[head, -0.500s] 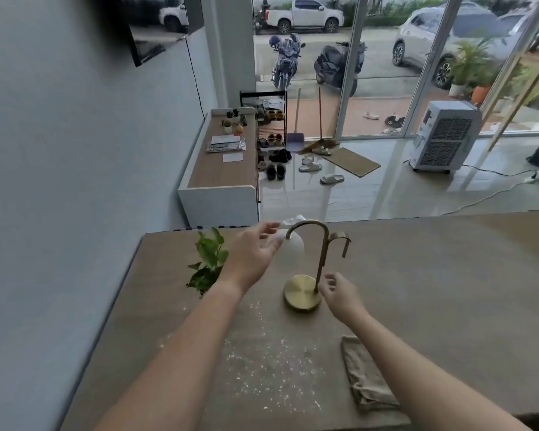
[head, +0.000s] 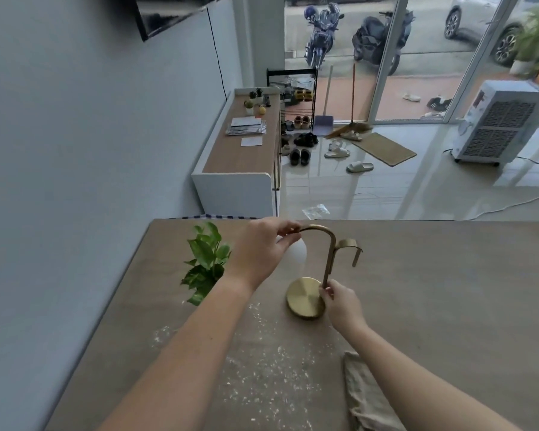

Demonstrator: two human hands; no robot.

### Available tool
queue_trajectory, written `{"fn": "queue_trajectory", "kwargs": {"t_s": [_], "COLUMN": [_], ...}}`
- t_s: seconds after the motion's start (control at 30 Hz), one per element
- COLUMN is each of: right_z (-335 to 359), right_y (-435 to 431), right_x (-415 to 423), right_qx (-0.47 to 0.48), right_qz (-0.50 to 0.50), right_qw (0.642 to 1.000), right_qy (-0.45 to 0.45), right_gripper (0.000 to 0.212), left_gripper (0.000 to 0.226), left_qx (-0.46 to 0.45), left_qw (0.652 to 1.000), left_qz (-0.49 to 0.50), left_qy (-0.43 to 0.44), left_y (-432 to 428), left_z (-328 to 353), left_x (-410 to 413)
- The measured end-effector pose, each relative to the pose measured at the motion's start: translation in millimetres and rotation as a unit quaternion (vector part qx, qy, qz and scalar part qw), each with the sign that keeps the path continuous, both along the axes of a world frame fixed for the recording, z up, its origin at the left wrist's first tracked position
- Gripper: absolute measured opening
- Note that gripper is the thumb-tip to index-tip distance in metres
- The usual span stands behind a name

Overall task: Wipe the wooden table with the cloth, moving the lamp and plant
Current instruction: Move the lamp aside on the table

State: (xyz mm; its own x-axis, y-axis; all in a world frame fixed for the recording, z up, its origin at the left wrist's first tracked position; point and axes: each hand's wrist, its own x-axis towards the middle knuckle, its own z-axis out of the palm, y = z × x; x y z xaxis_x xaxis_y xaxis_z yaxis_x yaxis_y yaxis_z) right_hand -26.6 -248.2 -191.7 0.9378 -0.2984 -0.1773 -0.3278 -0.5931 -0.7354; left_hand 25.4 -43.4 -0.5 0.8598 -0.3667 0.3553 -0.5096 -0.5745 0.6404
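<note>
gripping the lamp [head: 321,259], both hands; writing apparently illegible

The lamp [head: 305,297] is shiny gold with a white ball. The plant [head: 206,259] is green. The table [head: 433,290] is brown with white specks. The cloth [head: 363,396] is light tan.

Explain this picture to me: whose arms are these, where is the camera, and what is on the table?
No machine here: a person wears a wide-angle camera on the head, looking forward and down at two bare arms. The left hand pinches the curved top of a brass lamp; the right hand grips its stem just above the round base. The lamp stands on a wooden table. Left of it is a leafy plant. Nearer the person lie white crumbs and a crumpled cloth, which no hand touches.
</note>
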Motion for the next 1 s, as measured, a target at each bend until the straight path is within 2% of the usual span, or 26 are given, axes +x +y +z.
{"fn": "queue_trajectory", "kwargs": {"t_s": [0.2,0.33,0.63,1.0], "right_z": [3,14,34,24], "right_y": [-3,-7,-32,-58], "right_x": [1,18,101,175], "right_qx": [-0.014,-0.022,-0.021,-0.01], "right_qz": [0.019,0.032,0.018,-0.001], "right_qw": [1.0,0.999,0.999,0.999], "right_qy": [-0.007,-0.023,-0.04,-0.035], "right_gripper": [0.027,0.032,0.02,0.02], "left_gripper": [0.018,0.015,0.016,0.016], "left_qx": [0.032,0.02,0.022,0.021], "left_qw": [0.999,0.999,0.998,0.998], "left_qz": [-0.011,-0.02,-0.034,-0.044], "left_qy": [-0.014,-0.015,-0.052,-0.034], "left_y": [-2,-5,-28,-58], "left_z": [4,10,31,15], "left_x": [12,34,111,191]}}
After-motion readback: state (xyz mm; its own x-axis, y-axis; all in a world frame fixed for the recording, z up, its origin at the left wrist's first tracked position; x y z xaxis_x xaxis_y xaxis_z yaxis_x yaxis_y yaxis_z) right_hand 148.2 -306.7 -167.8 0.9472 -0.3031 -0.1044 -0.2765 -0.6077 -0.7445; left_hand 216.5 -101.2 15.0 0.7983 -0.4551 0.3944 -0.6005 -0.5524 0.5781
